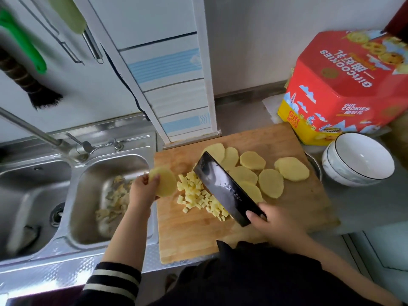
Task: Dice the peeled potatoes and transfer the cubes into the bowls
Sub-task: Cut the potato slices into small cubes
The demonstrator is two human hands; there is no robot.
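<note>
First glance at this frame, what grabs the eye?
The dark cleaver, gripped by the right hand, angled over a pile of potato cubes mid-board. The left hand holds a potato slice at the cutting board's left edge; more slices lie beyond, under a red cookie tin.

Lighting: even, soft daylight; shadows faint. Glare: pale sheen on cleaver blade [223, 188] and steel sink [92, 195]. Distortion: strong wide-angle bowing at the edges. Focus: centre fairly sharp; left side and lower corners smeared, soft.
</note>
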